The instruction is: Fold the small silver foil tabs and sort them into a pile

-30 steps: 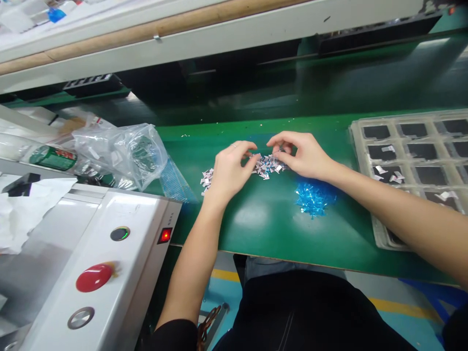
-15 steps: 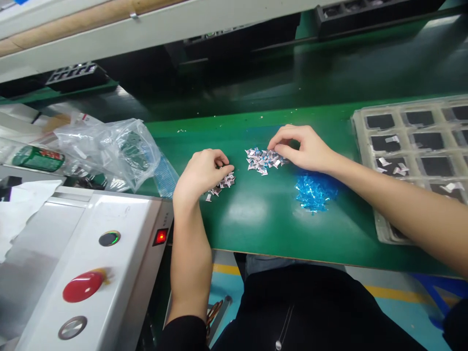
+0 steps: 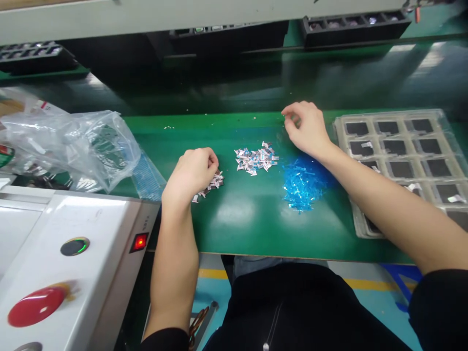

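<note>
My left hand (image 3: 192, 173) rests curled on the green bench (image 3: 256, 214), its fingertips on a small heap of silver pieces (image 3: 211, 186). A larger pile of silver pieces (image 3: 256, 158) lies in the middle, free of both hands. My right hand (image 3: 306, 127) is raised beyond that pile, thumb and fingers pinched together on something too small to name. A heap of blue film scraps (image 3: 302, 181) lies just under my right wrist.
A clear tray (image 3: 398, 165) of dark square pockets sits at the right under my forearm. Crumpled plastic bags (image 3: 69, 146) lie at the left. A white machine (image 3: 66, 253) with a red lit switch (image 3: 139, 242) and a red push button (image 3: 34, 304) stands at front left.
My left hand drew back left from the middle pile to the smaller heap. My right hand lifted off the middle pile and moved further away. The view shifted down and left.
</note>
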Demonstrator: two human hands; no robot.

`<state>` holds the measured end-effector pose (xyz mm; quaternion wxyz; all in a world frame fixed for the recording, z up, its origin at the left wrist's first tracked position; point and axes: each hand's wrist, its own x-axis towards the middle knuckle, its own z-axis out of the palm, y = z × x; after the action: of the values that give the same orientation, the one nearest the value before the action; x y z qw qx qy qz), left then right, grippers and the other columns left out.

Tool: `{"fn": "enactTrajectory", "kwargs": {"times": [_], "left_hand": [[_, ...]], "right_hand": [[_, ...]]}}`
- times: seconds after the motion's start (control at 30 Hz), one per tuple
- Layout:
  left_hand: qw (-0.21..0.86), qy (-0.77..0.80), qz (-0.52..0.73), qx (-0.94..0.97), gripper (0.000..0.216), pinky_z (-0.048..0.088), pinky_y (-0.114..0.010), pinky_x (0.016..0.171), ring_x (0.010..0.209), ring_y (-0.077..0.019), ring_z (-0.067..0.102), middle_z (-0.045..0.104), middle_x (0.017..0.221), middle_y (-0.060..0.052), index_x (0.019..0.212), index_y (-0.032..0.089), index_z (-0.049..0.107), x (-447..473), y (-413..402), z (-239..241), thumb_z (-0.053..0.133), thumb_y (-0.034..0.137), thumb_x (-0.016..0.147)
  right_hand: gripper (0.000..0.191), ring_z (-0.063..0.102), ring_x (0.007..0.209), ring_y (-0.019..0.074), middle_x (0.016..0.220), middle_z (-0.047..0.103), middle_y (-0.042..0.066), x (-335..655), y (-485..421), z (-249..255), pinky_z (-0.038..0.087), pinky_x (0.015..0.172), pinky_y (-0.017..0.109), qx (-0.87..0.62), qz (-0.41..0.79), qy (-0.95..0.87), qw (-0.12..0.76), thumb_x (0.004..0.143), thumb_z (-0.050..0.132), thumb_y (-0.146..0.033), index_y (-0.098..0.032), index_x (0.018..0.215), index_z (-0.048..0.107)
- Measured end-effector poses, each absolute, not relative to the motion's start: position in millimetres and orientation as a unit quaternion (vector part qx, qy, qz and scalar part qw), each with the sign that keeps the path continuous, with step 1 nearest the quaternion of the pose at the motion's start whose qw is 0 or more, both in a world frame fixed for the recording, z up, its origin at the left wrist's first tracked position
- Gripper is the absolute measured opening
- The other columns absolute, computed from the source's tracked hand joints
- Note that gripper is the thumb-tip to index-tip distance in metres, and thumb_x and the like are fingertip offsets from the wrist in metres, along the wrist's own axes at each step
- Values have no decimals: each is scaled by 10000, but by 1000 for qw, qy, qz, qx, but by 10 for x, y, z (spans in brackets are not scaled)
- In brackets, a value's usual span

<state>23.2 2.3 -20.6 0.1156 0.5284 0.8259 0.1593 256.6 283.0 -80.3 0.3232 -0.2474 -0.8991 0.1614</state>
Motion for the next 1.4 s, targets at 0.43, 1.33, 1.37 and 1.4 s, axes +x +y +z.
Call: {"fn": "enactTrajectory", "kwargs": {"times": [0.43,1.33,1.37,1.4], "left_hand": [[179,822,169,513,186,599,-429,900,944,-311,785,836,953,-79,985,220,802,253,22,-91,699,175,837],[177,821,211,499,100,601,-401,804,807,-273,757,789,826,-45,886,239,771,94,-2,-211,804,217,795],[179,822,211,497,83,605,-409,814,809,-274,757,786,822,-47,862,238,764,100,3,-207,799,213,792],[183,824,210,493,68,609,-420,824,809,-278,757,783,816,-50,836,238,755,109,10,-200,797,207,792]], "right_hand": [[373,547,1344,497,1352,685,211,2545,2744,-820,477,1152,766,-289,119,-924,220,1103,580,-409,-194,1283,826],[153,738,887,352,887,767,109,2476,2885,-865,657,965,640,-261,233,-881,319,918,833,-394,-262,890,760],[148,736,879,347,872,765,102,2473,2883,-861,659,956,631,-258,241,-877,325,908,842,-386,-270,880,755],[149,734,875,342,859,763,95,2470,2879,-859,659,952,625,-254,248,-875,330,900,851,-382,-276,871,750]]}}
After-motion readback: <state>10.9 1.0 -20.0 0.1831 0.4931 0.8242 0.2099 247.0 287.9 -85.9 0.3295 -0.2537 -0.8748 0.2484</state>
